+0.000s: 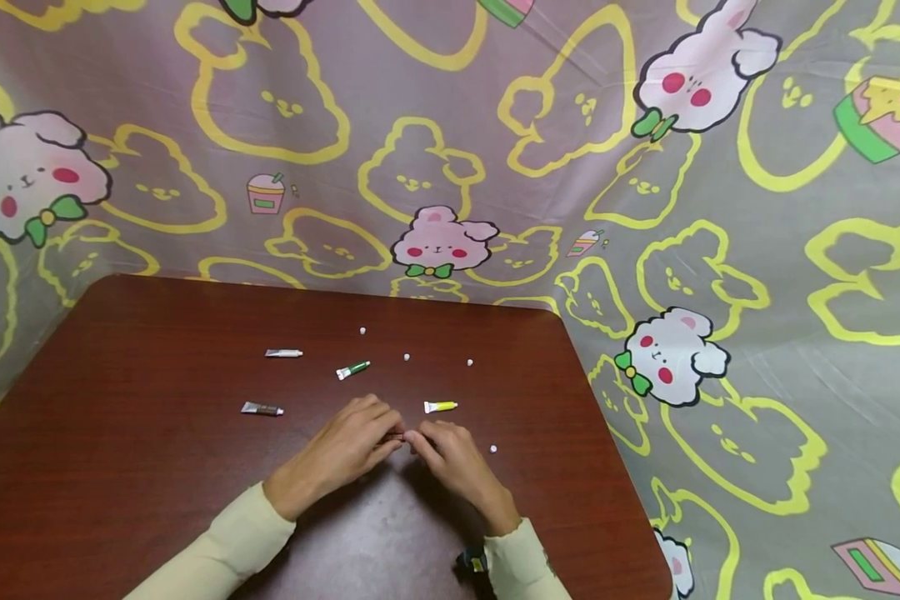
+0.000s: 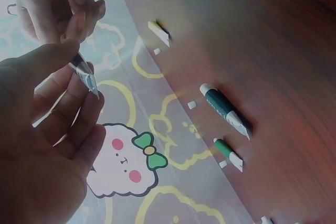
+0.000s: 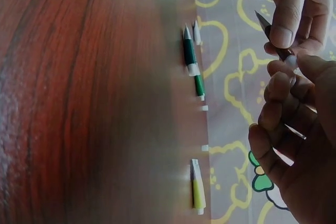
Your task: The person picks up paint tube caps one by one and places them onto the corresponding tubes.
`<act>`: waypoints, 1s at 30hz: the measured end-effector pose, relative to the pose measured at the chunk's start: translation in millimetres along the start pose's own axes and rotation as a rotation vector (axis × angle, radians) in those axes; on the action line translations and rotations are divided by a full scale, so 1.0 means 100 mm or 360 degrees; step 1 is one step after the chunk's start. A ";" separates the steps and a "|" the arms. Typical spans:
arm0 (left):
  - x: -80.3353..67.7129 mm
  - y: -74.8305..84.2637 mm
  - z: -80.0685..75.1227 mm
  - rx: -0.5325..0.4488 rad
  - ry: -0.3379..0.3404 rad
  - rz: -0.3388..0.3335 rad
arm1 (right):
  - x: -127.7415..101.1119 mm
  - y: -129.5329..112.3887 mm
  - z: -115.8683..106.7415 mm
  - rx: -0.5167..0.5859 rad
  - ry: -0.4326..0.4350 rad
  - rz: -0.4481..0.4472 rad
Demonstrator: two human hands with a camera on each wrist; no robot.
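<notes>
Over the table, both hands come together on a small dark reddish-brown paint tube (image 3: 285, 54). My left hand (image 1: 350, 442) pinches its body between thumb and fingers, and the flat silver tail (image 2: 88, 77) sticks out past them. At the pale cap end, the thumb and fingertips of my right hand (image 1: 453, 462) pinch the tube, covering much of that end. A yellow paint tube (image 1: 441, 407) lies just beyond the right hand. Past the left hand lies a green paint tube (image 1: 354, 370). A larger dark green tube (image 2: 223, 106), hidden in the head view, shows in both wrist views.
A white-grey tube (image 1: 283, 353) and a dark brown tube (image 1: 262, 409) lie to the left on the brown table (image 1: 142, 467). Several small white caps are scattered about, one cap (image 1: 492, 448) right of the right hand. A patterned cloth (image 1: 330, 192) hangs behind the table.
</notes>
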State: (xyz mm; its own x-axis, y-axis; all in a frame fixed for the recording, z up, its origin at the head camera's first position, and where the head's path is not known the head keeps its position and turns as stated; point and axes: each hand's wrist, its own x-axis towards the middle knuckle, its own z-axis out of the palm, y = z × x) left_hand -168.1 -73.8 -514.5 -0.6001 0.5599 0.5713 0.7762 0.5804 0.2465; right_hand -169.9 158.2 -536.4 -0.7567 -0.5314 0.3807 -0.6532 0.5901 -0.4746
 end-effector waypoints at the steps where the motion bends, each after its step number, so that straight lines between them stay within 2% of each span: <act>1: 0.00 0.00 0.00 -0.0001 0.0002 0.0001 | 0.00 0.00 0.00 -0.0010 0.0005 0.0004; 10: 0.01 0.00 0.00 0.0006 0.0010 0.0012 | 0.00 -0.01 0.01 -0.0001 0.0039 0.0038; 18: -0.01 0.00 0.01 -0.0003 0.0010 0.0015 | -0.01 0.01 -0.03 0.0070 0.0009 -0.0060; 30: 0.00 0.02 -0.01 -0.0037 -0.0056 -0.0034 | -0.02 0.05 -0.04 -0.0014 0.0012 -0.0170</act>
State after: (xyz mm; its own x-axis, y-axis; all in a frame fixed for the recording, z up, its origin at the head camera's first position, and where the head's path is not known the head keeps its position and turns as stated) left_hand -166.1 -72.7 -513.4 -0.6225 0.5684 0.5379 0.7673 0.5786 0.2766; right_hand -171.2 164.8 -536.2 -0.6827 -0.5870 0.4351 -0.7305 0.5354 -0.4239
